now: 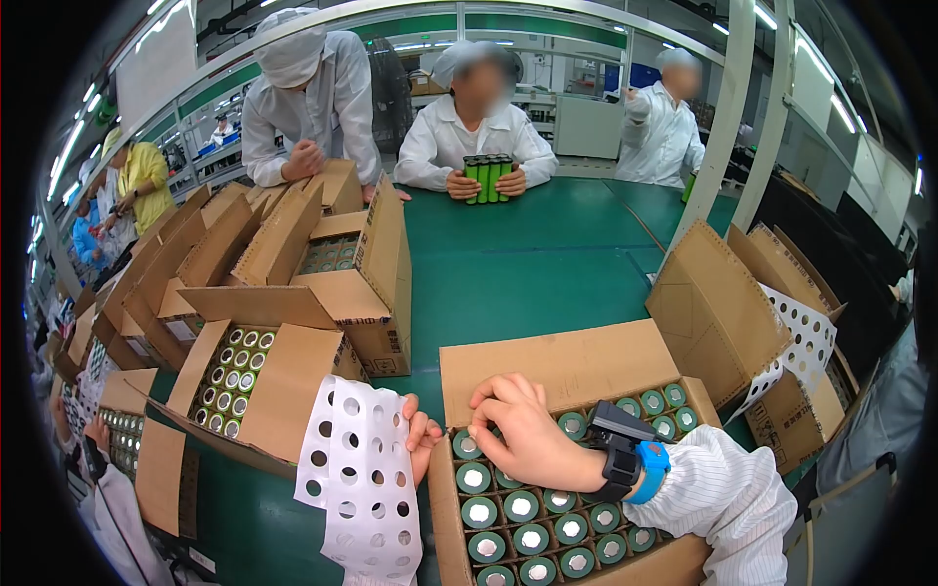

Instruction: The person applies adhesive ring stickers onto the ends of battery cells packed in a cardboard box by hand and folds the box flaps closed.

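My left hand (422,437) is closed on the right edge of a white sheet punched with round holes (344,459), which hangs beside an open cardboard box (449,523). Inside that box stand several rows of green cylindrical battery cells (521,505) with silvery ends up, set in a divider grid. Over the box's far left part is my right hand (523,430), its fingers bent and the thumb near the fingertips in a pinch. Whatever lies between those fingertips is too small or hidden to make out. A black device and a blue band (650,471) sit on my right wrist.
Another open box of cells (252,430) stands left, near a row of cardboard boxes (386,264). At right, an open box (723,313) has a perforated sheet (801,337) hanging out. Across the green table (528,254), a co-worker holds several green cells (486,179). A metal post (713,137) rises at right.
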Demonstrator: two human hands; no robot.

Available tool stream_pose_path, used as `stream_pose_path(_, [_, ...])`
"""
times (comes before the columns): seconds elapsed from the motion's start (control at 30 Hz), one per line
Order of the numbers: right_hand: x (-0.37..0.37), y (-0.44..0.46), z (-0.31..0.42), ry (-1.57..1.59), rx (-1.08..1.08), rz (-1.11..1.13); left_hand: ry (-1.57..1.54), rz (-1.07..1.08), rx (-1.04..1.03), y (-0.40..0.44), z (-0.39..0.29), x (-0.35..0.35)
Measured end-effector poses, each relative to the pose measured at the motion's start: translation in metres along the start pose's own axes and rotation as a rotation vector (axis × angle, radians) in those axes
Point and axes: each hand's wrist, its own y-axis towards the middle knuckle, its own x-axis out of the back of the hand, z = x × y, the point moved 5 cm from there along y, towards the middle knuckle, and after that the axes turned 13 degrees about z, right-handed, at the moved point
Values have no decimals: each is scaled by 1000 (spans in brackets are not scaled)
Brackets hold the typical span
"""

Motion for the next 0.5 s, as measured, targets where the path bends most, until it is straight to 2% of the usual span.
stream_pose_path(0.5, [0,0,1,-37,7,14,16,29,-7,0,-1,-2])
